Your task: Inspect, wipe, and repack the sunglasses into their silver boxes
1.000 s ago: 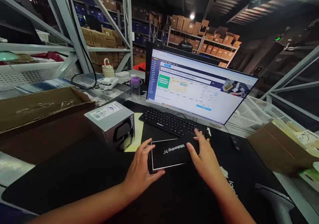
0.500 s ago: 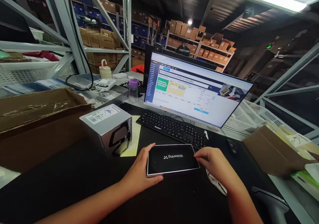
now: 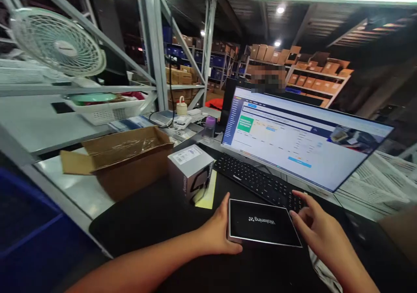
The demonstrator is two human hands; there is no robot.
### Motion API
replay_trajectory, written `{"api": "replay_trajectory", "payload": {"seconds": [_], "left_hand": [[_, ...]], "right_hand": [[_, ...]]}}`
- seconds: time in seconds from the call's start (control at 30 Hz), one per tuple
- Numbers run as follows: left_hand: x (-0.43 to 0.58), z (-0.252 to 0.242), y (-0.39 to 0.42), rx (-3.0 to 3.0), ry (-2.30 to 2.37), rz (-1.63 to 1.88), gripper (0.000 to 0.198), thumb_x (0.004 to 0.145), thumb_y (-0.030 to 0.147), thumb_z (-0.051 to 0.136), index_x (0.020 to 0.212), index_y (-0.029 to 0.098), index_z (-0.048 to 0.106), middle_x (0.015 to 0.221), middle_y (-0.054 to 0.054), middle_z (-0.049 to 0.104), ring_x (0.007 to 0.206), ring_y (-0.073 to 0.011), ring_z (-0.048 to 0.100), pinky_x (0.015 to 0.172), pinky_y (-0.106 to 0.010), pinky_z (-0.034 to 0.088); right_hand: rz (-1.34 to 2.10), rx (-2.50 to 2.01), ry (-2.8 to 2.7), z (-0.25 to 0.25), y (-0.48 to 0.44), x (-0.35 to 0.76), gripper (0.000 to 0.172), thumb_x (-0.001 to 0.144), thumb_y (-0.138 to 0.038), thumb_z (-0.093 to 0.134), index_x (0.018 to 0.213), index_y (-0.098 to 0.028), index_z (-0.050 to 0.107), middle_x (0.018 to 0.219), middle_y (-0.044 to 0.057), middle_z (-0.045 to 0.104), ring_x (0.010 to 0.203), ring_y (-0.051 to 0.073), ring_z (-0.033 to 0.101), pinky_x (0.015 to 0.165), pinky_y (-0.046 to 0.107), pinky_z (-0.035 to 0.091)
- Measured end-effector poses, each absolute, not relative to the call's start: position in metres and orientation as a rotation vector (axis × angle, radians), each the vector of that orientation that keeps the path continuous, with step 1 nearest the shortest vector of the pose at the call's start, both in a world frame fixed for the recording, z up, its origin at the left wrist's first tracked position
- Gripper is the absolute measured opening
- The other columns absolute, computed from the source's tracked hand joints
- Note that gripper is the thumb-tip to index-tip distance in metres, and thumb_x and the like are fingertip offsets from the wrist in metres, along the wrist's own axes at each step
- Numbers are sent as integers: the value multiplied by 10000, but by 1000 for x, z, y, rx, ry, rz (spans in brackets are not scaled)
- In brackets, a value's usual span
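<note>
A flat black box [image 3: 263, 225] with a thin white border lies low over the desk, its "Wakening" lettering upside down to me. My left hand [image 3: 221, 232] grips its left end, with the thumb along the near side and the fingers round the far corner. By the right edge is my right hand [image 3: 314, 223], its thumb and index finger spread apart and nothing between them. The thumb tip is at the box's edge; whether it touches I cannot tell. Left of the keyboard stands a silver carton [image 3: 187, 176] with a label on top, partly over a yellow sheet [image 3: 208, 195].
Behind the hands are a black keyboard [image 3: 254, 180] and a lit monitor [image 3: 276, 132]. An open cardboard box [image 3: 137, 171] stands at the left, with a fan [image 3: 58, 43] beyond it. A purple-lidded bottle [image 3: 209, 126] is near the monitor. Some crumpled pale material [image 3: 322, 269] lies under my right wrist.
The view has swung left, bringing the fan and more of the open cardboard box into sight. My right hand's pinch at the box's right edge has opened. My left hand keeps its hold.
</note>
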State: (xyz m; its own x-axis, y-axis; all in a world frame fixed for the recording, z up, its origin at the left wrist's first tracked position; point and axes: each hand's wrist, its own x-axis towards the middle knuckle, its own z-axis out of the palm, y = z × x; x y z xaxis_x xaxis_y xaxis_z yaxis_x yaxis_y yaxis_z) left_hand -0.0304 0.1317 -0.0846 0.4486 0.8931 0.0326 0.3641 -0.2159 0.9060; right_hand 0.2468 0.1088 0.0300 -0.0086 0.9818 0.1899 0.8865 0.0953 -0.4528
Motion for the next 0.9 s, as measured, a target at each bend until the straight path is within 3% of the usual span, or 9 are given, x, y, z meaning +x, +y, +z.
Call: {"api": "replay_trajectory", "payload": {"seconds": [0.1,0.13,0.2,0.37,0.47,0.57,0.67,0.77,0.9], "left_hand": [[-31,-87,136,1790,1030,829,1251,467,288,878,1519,125,221,1482,-238,412,1379,-404,419,1158,-548,342],[-30,-86,137,1802,1006,858,1157,458,277,879,1466,142,327,1426,-205,478,1329,-399,470,1135,-543,371],[-29,-84,139,1833,944,882,1009,462,249,874,1375,178,451,1363,-154,548,1280,-391,510,1118,-531,389],[-27,-77,137,1845,888,944,1084,444,207,893,1409,216,400,1463,-127,486,1363,-395,424,1161,-521,332],[-28,-77,134,1807,960,958,1103,417,271,928,1380,183,398,1430,-151,494,1325,-388,455,1146,-521,353],[-29,-78,129,1737,1045,934,1097,415,332,939,1354,162,399,1376,-179,516,1280,-400,493,1129,-561,361],[-30,-76,125,1638,1082,926,1143,457,339,918,1408,162,311,1416,-211,477,1323,-408,465,1146,-582,333],[-32,-70,124,1560,997,961,1076,517,368,873,1402,166,294,1392,-197,518,1297,-368,513,1134,-540,375],[-39,-58,127,1291,781,1076,1029,540,485,864,1397,192,376,1389,-162,577,1284,-372,548,1103,-518,435]], "right_hand": [[317,-1363,-2141,59,115,197,610,911,-435,605,1471,-308,400,1273,78,645,1085,268,659,885,417,558],[353,-1198,-2254,71,118,173,658,900,-427,639,1494,-321,378,1443,86,529,1280,287,554,1016,447,507],[394,-1035,-2365,91,127,119,733,878,-488,686,1513,-312,367,1565,94,386,1438,307,386,1154,497,385],[163,-1177,-2473,111,168,-7,1087,708,-662,781,1550,-169,302,1607,269,240,1478,495,207,1110,728,239],[252,-1442,-2560,114,196,-40,1168,626,-522,874,1554,-129,283,1539,304,358,1402,525,344,1061,724,317],[467,-1502,-2550,127,212,-17,1137,609,-435,862,1549,-128,301,1375,239,565,1216,420,579,972,546,502],[573,-1298,-2281,146,201,60,1115,632,-384,811,1571,-148,259,1352,173,590,1146,337,626,957,452,529],[562,-1135,-1926,160,154,162,1158,631,-524,795,1593,-261,206,1474,131,503,1229,347,589,921,431,536],[341,-1101,-1349,136,52,278,1031,656,-601,787,1548,-372,322,1570,94,410,1409,382,423,1038,472,449]]}}
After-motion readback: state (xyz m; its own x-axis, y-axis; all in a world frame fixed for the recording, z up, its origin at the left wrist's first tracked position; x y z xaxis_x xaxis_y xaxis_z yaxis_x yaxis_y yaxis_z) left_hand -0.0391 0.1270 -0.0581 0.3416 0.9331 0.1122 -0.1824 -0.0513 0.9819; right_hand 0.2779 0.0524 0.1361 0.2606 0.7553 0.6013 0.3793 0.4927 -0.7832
